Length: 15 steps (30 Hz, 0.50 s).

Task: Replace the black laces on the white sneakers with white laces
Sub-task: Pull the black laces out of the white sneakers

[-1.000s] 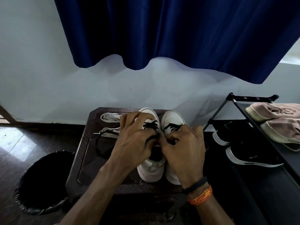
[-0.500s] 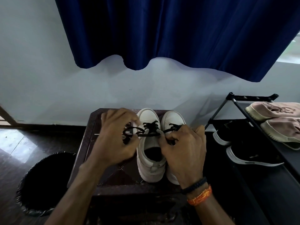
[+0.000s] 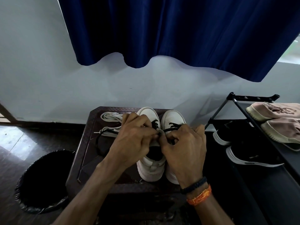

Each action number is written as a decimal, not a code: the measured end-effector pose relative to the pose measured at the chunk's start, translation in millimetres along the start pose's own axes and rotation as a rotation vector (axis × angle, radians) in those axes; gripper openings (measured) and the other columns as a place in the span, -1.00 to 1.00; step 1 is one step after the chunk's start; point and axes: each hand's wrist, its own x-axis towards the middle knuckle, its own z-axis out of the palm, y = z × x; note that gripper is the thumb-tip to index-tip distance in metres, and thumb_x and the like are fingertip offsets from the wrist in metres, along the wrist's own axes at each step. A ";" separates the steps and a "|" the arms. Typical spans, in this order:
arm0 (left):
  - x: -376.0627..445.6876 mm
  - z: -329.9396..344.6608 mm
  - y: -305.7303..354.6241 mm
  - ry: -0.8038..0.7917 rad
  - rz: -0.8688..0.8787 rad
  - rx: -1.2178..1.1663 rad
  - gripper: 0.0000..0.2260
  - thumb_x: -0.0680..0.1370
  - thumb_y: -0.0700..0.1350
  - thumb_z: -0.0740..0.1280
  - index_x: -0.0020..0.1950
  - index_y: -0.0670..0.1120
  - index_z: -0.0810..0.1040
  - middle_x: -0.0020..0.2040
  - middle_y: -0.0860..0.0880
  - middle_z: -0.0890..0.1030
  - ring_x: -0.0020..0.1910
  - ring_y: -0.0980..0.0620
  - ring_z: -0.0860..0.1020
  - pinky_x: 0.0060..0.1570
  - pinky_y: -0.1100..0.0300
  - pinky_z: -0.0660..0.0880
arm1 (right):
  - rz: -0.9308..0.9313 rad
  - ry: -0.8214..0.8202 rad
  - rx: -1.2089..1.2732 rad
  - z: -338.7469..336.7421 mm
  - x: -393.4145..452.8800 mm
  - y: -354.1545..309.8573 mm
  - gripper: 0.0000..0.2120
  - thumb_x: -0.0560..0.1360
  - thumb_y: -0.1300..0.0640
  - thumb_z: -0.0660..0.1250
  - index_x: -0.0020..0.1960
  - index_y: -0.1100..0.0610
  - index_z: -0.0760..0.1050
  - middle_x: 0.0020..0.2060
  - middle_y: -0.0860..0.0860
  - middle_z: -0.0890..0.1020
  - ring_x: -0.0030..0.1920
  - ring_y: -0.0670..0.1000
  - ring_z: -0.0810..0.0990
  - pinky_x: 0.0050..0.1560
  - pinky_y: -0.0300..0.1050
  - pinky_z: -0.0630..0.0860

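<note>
Both hands meet over the left white sneaker [image 3: 150, 161] mid-bench: left hand [image 3: 134, 140] and right hand [image 3: 183, 146] pinch its black lace [image 3: 156, 124]. White laces [image 3: 110, 122] lie at the bench's [image 3: 87, 153] far-left corner; a bin [image 3: 43, 181] stands left.

Blue curtain [image 3: 178, 30], lined black bin [image 3: 40, 182], shoe rack [image 3: 240, 101] with pink shoes [image 3: 276, 117] above black ones [image 3: 248, 153].
</note>
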 end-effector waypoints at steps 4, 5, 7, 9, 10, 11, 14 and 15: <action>-1.1 -21.3 -6.7 0.099 -0.269 -0.258 -0.96 0.43 -0.15 0.52 -0.16 -0.03 0.75 -0.18 0.10 0.59 -0.12 0.08 0.56 -0.09 0.21 0.48 | -0.002 0.027 -0.039 0.7 -0.8 -1.6 -0.78 0.33 -0.05 0.58 -0.39 0.02 0.64 -0.37 -0.10 0.54 -0.13 0.03 0.35 -0.14 0.04 0.44; -1.5 -26.1 -9.8 0.134 -0.351 -0.335 -0.94 0.43 -0.20 0.54 -0.16 -0.04 0.74 -0.18 0.09 0.59 -0.15 0.08 0.59 -0.13 0.22 0.51 | 0.001 0.029 -0.040 0.4 -1.0 -1.3 -0.78 0.34 -0.05 0.58 -0.39 0.02 0.65 -0.37 -0.10 0.55 -0.13 0.03 0.35 -0.14 0.04 0.44; -1.8 -34.8 -16.4 0.227 -0.506 -0.506 -0.86 0.42 -0.32 0.53 -0.18 -0.08 0.73 -0.19 0.05 0.60 -0.19 0.10 0.59 -0.19 0.25 0.53 | 0.008 0.023 -0.043 0.4 -1.3 -0.6 -0.80 0.34 -0.04 0.57 -0.38 0.01 0.65 -0.36 -0.11 0.56 -0.12 0.03 0.36 -0.12 0.02 0.41; -0.8 -43.5 -22.0 0.349 -0.649 -0.668 -0.82 0.43 -0.39 0.47 -0.22 -0.11 0.71 -0.19 -0.06 0.60 -0.20 0.09 0.59 -0.19 0.32 0.51 | 0.018 0.015 -0.048 0.8 -1.6 -0.1 -0.80 0.35 -0.05 0.56 -0.38 0.00 0.65 -0.35 -0.11 0.56 -0.11 0.02 0.36 -0.11 0.00 0.38; -1.3 -47.5 -25.5 0.406 -0.702 -0.732 -0.79 0.43 -0.40 0.45 -0.25 -0.10 0.70 -0.18 -0.10 0.60 -0.20 0.09 0.59 -0.17 0.34 0.50 | 0.020 0.013 -0.051 1.0 -1.5 -0.1 -0.80 0.35 -0.06 0.55 -0.37 -0.01 0.65 -0.35 -0.11 0.57 -0.11 0.02 0.35 -0.11 0.00 0.36; -2.1 -50.4 -30.1 0.442 -0.739 -0.753 -0.75 0.43 -0.40 0.44 -0.29 -0.05 0.70 -0.17 -0.12 0.60 -0.20 0.09 0.59 -0.15 0.33 0.50 | 0.020 0.014 -0.052 1.1 -1.5 0.0 -0.80 0.35 -0.07 0.55 -0.37 -0.01 0.65 -0.34 -0.11 0.57 -0.11 0.01 0.34 -0.11 -0.01 0.35; -6.4 -51.1 -41.1 0.354 -0.684 -0.400 -0.73 0.45 -0.29 0.49 -0.25 0.11 0.70 -0.13 0.04 0.63 -0.16 0.10 0.58 -0.08 0.22 0.51 | 0.015 0.023 -0.043 1.1 -1.3 -0.3 -0.80 0.35 -0.05 0.56 -0.38 0.00 0.65 -0.35 -0.11 0.57 -0.11 0.01 0.33 -0.12 -0.02 0.33; -7.2 -49.9 -38.6 0.289 -0.578 -0.215 -0.78 0.44 -0.23 0.48 -0.16 0.13 0.69 -0.08 0.10 0.62 -0.09 0.12 0.56 0.00 0.19 0.49 | 0.015 0.022 -0.039 1.1 -1.4 -0.5 -0.80 0.35 -0.04 0.56 -0.38 0.01 0.65 -0.36 -0.11 0.56 -0.11 0.02 0.33 -0.12 -0.02 0.34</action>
